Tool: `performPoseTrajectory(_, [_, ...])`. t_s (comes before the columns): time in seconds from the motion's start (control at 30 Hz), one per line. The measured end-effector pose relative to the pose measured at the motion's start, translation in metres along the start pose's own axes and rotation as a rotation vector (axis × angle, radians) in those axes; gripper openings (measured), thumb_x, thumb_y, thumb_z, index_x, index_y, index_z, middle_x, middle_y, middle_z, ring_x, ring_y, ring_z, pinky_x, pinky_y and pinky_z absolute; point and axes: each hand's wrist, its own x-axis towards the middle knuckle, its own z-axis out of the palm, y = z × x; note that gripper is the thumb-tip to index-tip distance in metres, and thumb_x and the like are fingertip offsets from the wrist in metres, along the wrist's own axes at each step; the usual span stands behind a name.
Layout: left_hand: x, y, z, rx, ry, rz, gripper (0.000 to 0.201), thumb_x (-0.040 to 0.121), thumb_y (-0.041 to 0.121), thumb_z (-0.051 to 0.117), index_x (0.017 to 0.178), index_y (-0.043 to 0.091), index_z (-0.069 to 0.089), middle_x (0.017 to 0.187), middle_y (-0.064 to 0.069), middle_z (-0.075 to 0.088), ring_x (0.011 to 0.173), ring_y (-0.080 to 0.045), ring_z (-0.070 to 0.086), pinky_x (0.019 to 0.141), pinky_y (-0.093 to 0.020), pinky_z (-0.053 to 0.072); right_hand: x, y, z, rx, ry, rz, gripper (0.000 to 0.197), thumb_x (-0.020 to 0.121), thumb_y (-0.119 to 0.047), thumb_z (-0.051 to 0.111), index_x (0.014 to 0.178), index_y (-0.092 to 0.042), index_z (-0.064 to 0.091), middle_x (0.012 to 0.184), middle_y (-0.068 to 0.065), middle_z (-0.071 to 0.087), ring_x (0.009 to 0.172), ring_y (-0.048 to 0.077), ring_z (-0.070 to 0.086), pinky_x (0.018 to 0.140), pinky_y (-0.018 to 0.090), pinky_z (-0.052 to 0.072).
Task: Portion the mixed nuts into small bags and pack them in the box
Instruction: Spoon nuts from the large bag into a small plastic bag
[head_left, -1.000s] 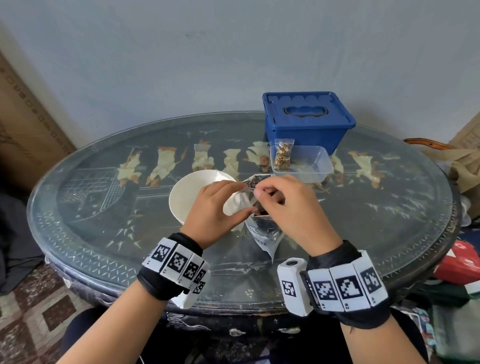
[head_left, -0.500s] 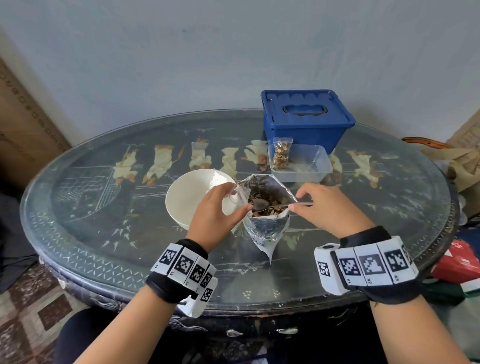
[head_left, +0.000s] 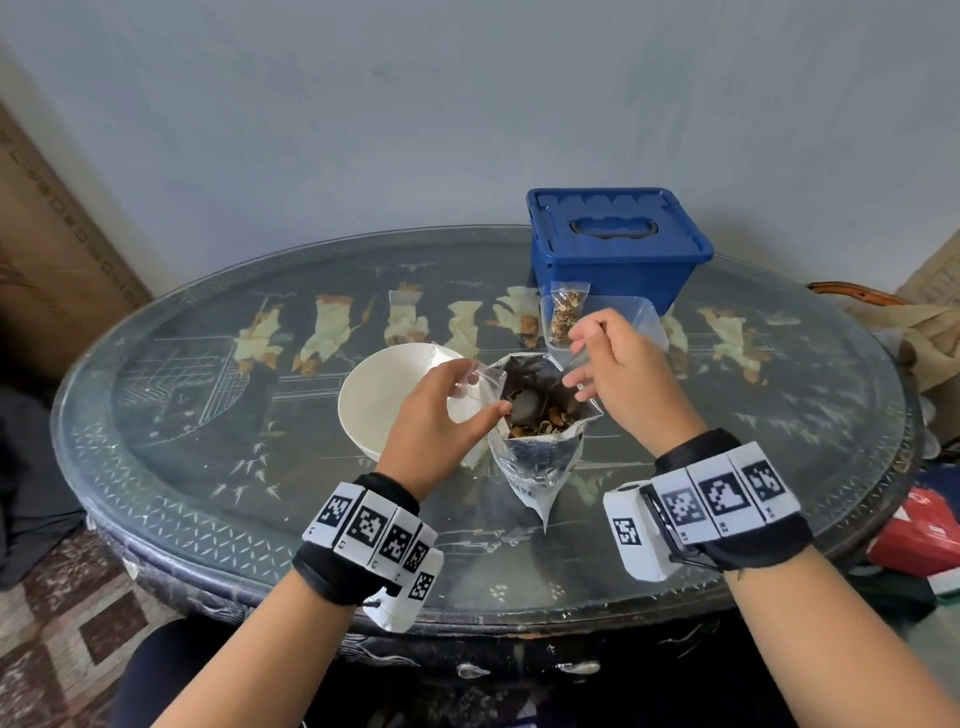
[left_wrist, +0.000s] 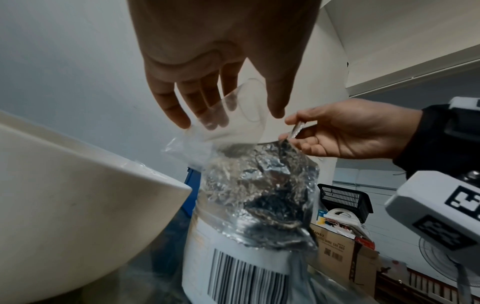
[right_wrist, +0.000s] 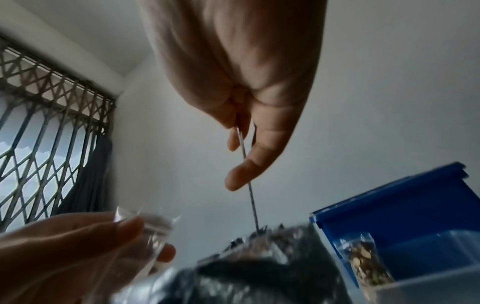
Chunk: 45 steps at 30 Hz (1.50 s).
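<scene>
Head view: the foil nut pouch (head_left: 540, 447) stands open in the middle of the round glass-topped table (head_left: 208, 467), crinkly silver with a white barcode label low on its near side. The left hand (head_left: 441, 415) is just left of its mouth, fingers and thumb curled round a small clear bag (head_left: 467, 387) that's floppy and see-through. The right hand (head_left: 615, 374) hovers over the pouch's right rim, thumb and fingers pinching a thin metal spoon (head_left: 527, 405) whose bowl sits down in the mixed nuts (head_left: 550, 418). A smooth white bowl (head_left: 384, 400) sits just left of the pouch. On the far side, 1 filled small bag (head_left: 563, 314) leans in a clear plastic container (head_left: 644, 317), right in front of the lidded blue box (head_left: 618, 249).
</scene>
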Motion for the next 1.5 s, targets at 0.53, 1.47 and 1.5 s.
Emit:
performPoseTrajectory(0.53, [-0.009,0.003,0.007,0.041,-0.054,-0.071,0.057,0.077,0.036,0.071,0.124,0.012,0.050,0.119,-0.003,0.057,0.094,-0.009,0.048,0.083,-0.017,0.037,-0.017,0.006,-0.008,-0.368,-0.117,-0.632,0.038,0.094,-0.027,0.031,0.102,-0.006,0.062,0.089,0.010,0.063,0.069,0.024,0.062,0.063,0.040,0.054])
performPoseTrajectory(1.47, [-0.017,0.011,0.013,0.030,-0.091,-0.080,0.059,0.079,0.037,0.069,0.128,0.013,0.046,0.127,-0.001,0.054,0.097,-0.006,0.046,0.081,-0.013,0.034,-0.013,0.022,-0.008,-0.396,-0.023,-0.424,0.025,0.099,-0.017,0.040,0.089,-0.001,0.055,0.073,0.004,0.052,0.069,0.031,0.060,0.065,0.039,0.048])
performPoseTrajectory(1.5, [-0.017,0.011,0.013,0.031,-0.092,-0.079,0.059,0.079,0.037,0.069,0.128,0.013,0.046,0.126,-0.001,0.054,0.097,-0.006,0.046,0.080,-0.012,0.034,-0.013,0.022,-0.007,-0.392,-0.011,-0.420,0.022,0.098,-0.013,0.040,0.089,0.000,0.056,0.073,0.004,0.051,0.068,0.031,0.059,0.065,0.038,0.047])
